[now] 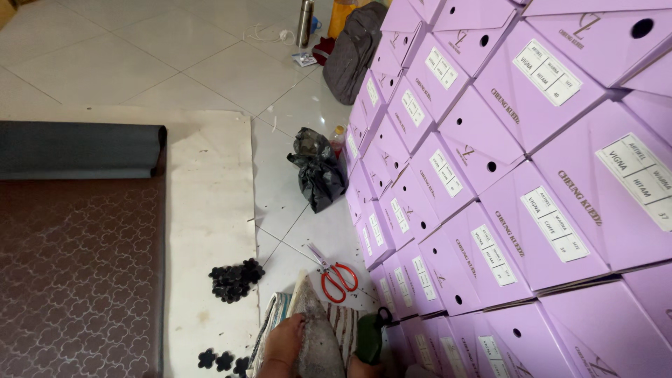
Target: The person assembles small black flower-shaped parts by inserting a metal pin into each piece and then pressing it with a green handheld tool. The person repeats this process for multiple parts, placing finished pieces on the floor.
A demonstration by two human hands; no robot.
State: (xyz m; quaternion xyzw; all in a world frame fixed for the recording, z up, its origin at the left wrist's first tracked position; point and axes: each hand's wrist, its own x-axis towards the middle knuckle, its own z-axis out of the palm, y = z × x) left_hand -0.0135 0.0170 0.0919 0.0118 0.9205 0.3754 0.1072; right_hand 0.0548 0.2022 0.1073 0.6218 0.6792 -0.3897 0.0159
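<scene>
My left hand is at the bottom edge, curled around a grey speckled, elongated lump that lies on a striped cloth. Only a sliver of my right hand shows, just under a dark green object with a black loop; whether it grips that object is unclear. Red-handled scissors lie open on the tile just beyond. A pile of black flower-shaped cutouts sits to the left on a beige board, and three more cutouts lie near my left hand.
A tall stack of lilac shoe boxes fills the right side. A brown patterned sheet with a dark grey roll covers the left. On the white tiles are a black plastic bag, a grey backpack and a metal flask.
</scene>
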